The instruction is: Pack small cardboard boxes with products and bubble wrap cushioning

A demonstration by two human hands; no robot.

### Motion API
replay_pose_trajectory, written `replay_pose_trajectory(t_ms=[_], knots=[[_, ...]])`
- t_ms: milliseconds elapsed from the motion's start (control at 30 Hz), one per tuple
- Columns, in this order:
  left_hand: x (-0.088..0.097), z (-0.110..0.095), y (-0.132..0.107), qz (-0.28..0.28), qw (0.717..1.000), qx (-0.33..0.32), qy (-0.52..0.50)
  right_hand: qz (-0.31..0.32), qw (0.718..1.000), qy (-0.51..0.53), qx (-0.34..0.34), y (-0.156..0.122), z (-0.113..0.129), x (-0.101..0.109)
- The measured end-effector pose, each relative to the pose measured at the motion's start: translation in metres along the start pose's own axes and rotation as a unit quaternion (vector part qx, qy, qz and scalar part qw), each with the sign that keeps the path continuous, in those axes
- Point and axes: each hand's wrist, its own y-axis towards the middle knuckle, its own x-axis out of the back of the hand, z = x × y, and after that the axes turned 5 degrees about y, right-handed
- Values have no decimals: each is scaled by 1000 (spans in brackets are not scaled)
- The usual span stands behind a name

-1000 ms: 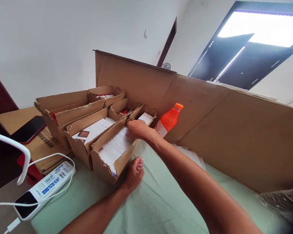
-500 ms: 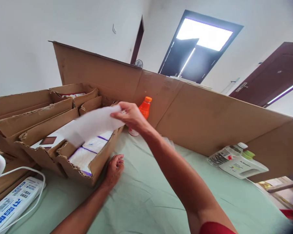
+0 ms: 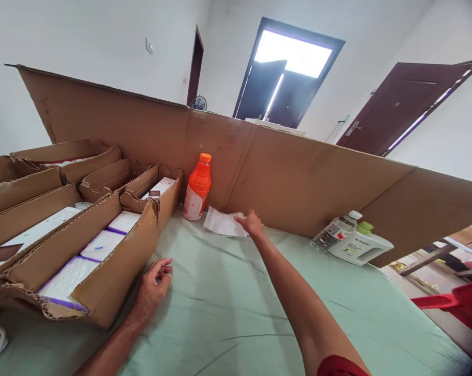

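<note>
My right hand (image 3: 251, 224) reaches to the far side of the table. Its fingers pinch the right end of a white, thin, floppy plastic sheet or bag (image 3: 222, 222), which lies on the green cloth against the cardboard wall. Just left of it stands an orange bottle (image 3: 197, 188) with a white and red label. My left hand (image 3: 154, 284) rests on the cloth beside a cardboard box (image 3: 120, 258), empty, with its fingers loosely curled and apart. White packs with purple edges (image 3: 100, 244) sit in that box.
More open cardboard boxes (image 3: 35, 209) fill the left side, one holding a long white carton. A tall cardboard wall (image 3: 298, 177) closes the far edge. At right lie a clear bottle (image 3: 337, 230) and a white jug (image 3: 361, 248). A red dustpan-like object (image 3: 463, 305) is beyond the edge.
My right hand has carried the white plastic from above the boxes to the right and down onto the cloth. My view has turned right; my left hand stays beside the box.
</note>
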Motion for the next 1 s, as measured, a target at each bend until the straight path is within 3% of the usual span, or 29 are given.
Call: replay_pose_trajectory(t_ms=[67,167,267,333,433,567,667,733,867,1000], knots=[[-2,2,0,-1,1000,-4,2,5,998,-63,10,-9,-13,-13],[-6,5,1,-5,1000,-13,-1,87,985,-130,70,-27,-20,-32],[-8,6,2,-10,1000,-19,-13,164,963,-183,111,-32,-12,-40],[-9,6,3,-18,999,-19,-24,174,954,-212,122,-25,5,-37],[-13,8,6,-37,998,-8,-44,149,949,-223,164,-10,57,-24],[-23,14,8,-64,995,24,-72,122,932,-192,281,0,164,-22],[-30,18,10,-70,993,38,-85,154,902,-203,347,5,242,-45],[-31,20,10,-65,993,38,-89,208,877,-231,367,9,279,-71],[-30,21,9,-46,995,33,-87,319,824,-295,362,16,309,-116],[-29,24,10,-30,996,33,-72,397,781,-301,377,23,306,-123]])
